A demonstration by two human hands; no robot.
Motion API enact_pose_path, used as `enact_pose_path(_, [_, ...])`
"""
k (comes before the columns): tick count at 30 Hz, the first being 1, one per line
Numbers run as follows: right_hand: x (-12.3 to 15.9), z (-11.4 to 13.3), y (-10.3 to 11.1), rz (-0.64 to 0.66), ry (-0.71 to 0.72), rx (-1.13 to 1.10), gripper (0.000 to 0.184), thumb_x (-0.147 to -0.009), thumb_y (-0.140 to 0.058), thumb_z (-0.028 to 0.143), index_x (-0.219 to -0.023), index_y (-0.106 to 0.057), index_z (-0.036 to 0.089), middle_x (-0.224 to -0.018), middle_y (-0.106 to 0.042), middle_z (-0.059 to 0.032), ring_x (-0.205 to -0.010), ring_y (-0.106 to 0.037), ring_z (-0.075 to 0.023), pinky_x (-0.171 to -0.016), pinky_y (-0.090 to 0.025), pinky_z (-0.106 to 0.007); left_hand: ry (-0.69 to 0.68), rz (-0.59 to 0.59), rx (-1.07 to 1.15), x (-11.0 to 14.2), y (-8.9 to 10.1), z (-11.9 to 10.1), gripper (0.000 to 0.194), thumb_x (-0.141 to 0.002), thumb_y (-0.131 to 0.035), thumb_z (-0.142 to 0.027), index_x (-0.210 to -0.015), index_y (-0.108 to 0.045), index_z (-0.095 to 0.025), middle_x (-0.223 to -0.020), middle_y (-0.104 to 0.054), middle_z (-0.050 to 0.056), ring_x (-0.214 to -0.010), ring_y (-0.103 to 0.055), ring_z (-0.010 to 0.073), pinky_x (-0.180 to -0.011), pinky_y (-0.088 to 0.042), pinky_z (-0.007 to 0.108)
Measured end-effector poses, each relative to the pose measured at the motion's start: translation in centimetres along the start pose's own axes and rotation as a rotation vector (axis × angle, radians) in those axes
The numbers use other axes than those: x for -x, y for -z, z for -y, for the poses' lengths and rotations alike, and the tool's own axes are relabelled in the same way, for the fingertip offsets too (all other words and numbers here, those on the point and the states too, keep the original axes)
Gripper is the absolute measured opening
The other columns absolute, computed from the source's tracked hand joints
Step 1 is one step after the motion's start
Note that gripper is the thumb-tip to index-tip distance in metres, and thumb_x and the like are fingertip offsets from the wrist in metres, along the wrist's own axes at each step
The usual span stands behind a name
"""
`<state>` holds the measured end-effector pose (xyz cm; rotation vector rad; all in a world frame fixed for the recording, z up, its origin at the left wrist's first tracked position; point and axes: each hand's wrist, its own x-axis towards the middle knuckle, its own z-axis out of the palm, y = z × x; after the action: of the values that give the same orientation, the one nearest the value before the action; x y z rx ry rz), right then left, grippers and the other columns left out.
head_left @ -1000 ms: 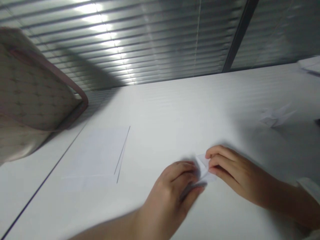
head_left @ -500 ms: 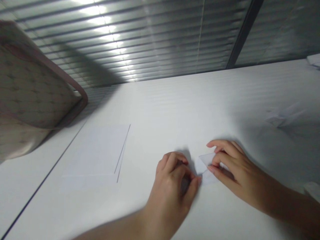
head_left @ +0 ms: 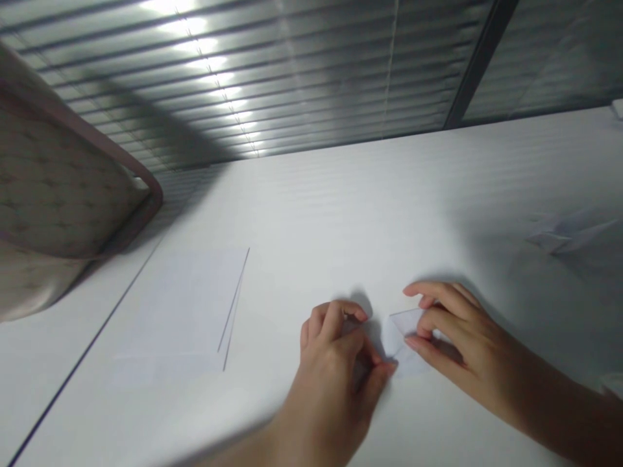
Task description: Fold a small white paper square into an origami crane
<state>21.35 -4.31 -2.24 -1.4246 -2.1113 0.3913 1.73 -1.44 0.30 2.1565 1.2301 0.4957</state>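
A small folded piece of white paper [head_left: 400, 324] lies on the white table between my two hands, with a pointed flap and crease lines on its upper face. My left hand [head_left: 338, 363] pinches its lower left corner between thumb and forefinger, the other fingers curled. From the right, my right hand [head_left: 452, 331] grips the paper with thumb and forefinger on the flap, while its remaining fingers arch above. Part of the paper is hidden beneath the right fingers.
Flat white sheets [head_left: 180, 305] lie stacked to the left, near a dark seam in the table [head_left: 311, 214]. A folded paper shape [head_left: 559, 237] sits at the right. A patterned bag [head_left: 58, 175] stands far left; window blinds [head_left: 311, 71] run along the back.
The view has shifted slightly, so the bag and sheets appear a little further left. Both hands keep nearly the same hold on the folded paper.
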Motion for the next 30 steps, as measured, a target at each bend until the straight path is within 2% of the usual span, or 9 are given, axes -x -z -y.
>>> enact_pose_path(7, [0.0, -0.2, 0.0, 0.009, 0.008, 0.005, 0.014, -0.089, -0.051, 0.014, -0.077, -0.048, 0.021, -0.111, -0.054, -0.0103, -0.111, -0.050, -0.0242, -0.092, -0.043, -0.041, 0.012, 0.022, -0.017, 0.0, -0.2, 0.0, 0.016, -0.072, -0.070, -0.013, -0.066, -0.057, -0.019, -0.103, -0.054, 0.008, -0.103, -0.046, 0.0301, -0.082, -0.045, 0.048])
enact_pose_path(10, [-0.1, -0.3, 0.1, 0.032, 0.033, 0.000, 0.013, -0.088, -0.052, 0.014, -0.078, -0.048, 0.021, -0.110, -0.054, -0.0100, -0.111, -0.050, -0.0238, -0.092, -0.043, -0.040, -0.017, -0.015, -0.034, 0.2, -0.3, 0.1, 0.014, -0.073, -0.071, -0.015, -0.077, -0.058, -0.019, -0.101, -0.058, 0.008, -0.100, -0.048, 0.0280, -0.081, -0.046, 0.045])
enact_pose_path(12, [-0.1, -0.2, 0.2, 0.019, 0.031, -0.009, 0.013, -0.087, -0.053, 0.013, -0.078, -0.048, 0.020, -0.109, -0.054, -0.0103, -0.110, -0.050, -0.0234, -0.091, -0.044, -0.039, -0.106, -0.043, -0.051, 0.5, -0.3, 0.3, 0.015, -0.079, -0.067, -0.014, -0.090, -0.061, -0.021, -0.103, -0.062, 0.006, -0.100, -0.049, 0.0252, -0.083, -0.046, 0.042])
enact_pose_path(14, [-0.2, -0.1, 0.2, -0.002, 0.016, -0.021, 0.013, -0.087, -0.051, 0.011, -0.077, -0.048, 0.020, -0.108, -0.055, -0.0106, -0.109, -0.051, -0.0230, -0.091, -0.044, -0.038, -0.275, -0.045, -0.104, 0.9, 0.0, 0.5, 0.024, -0.086, -0.057, -0.011, -0.104, -0.062, -0.026, -0.107, -0.066, 0.001, -0.104, -0.050, 0.0229, -0.088, -0.044, 0.039])
enact_pose_path(16, [-0.2, 0.0, 0.2, -0.007, 0.011, -0.030, 0.013, -0.087, -0.049, 0.010, -0.079, -0.048, 0.020, -0.107, -0.055, -0.0104, -0.109, -0.051, -0.0225, -0.092, -0.044, -0.038, -0.460, -0.001, -0.221, 1.3, 0.3, 0.6, 0.032, -0.090, -0.049, -0.011, -0.118, -0.059, -0.023, -0.113, -0.068, 0.000, -0.108, -0.050, 0.0230, -0.093, -0.041, 0.040])
enact_pose_path(19, [-0.2, 0.1, 0.2, 0.014, 0.009, -0.034, 0.013, -0.087, -0.050, 0.009, -0.080, -0.048, 0.020, -0.107, -0.055, -0.0096, -0.110, -0.050, -0.0218, -0.093, -0.044, -0.038, -0.642, 0.065, -0.419, 1.9, 0.6, 0.6, 0.032, -0.094, -0.040, -0.014, -0.121, -0.058, -0.014, -0.123, -0.064, 0.003, -0.110, -0.052, 0.0228, -0.094, -0.041, 0.039])
enact_pose_path(21, [-0.2, 0.0, 0.1, 0.028, 0.000, -0.037, 0.011, -0.086, -0.051, 0.010, -0.083, -0.048, 0.020, -0.108, -0.055, -0.0091, -0.110, -0.050, -0.0211, -0.094, -0.043, -0.038, -0.684, 0.067, -0.506, 2.3, 0.6, 0.4, 0.034, -0.095, -0.037, -0.013, -0.122, -0.058, -0.011, -0.127, -0.061, 0.006, -0.113, -0.052, 0.0218, -0.094, -0.043, 0.037])
enact_pose_path(25, [-0.1, -0.1, 0.1, 0.027, -0.026, -0.056, 0.012, -0.086, -0.052, 0.010, -0.087, -0.048, 0.021, -0.109, -0.054, -0.0082, -0.110, -0.049, -0.0194, -0.094, -0.042, -0.035, -0.697, 0.036, -0.541, 2.8, -0.1, 0.3, 0.034, -0.092, -0.041, -0.011, -0.121, -0.057, -0.004, -0.120, -0.065, 0.012, -0.113, -0.055, 0.0201, -0.097, -0.043, 0.030])
enact_pose_path(30, [-0.1, 0.1, 0.1, 0.000, -0.067, -0.094, 0.011, -0.085, -0.053, 0.011, -0.082, -0.049, 0.021, -0.107, -0.056, -0.0080, -0.109, -0.049, -0.0191, -0.092, -0.042, -0.033, -0.703, 0.029, -0.566, 3.1, -0.5, 0.3, 0.034, -0.092, -0.042, -0.014, -0.120, -0.057, -0.002, -0.118, -0.066, 0.013, -0.108, -0.059, 0.0200, -0.096, -0.047, 0.030])
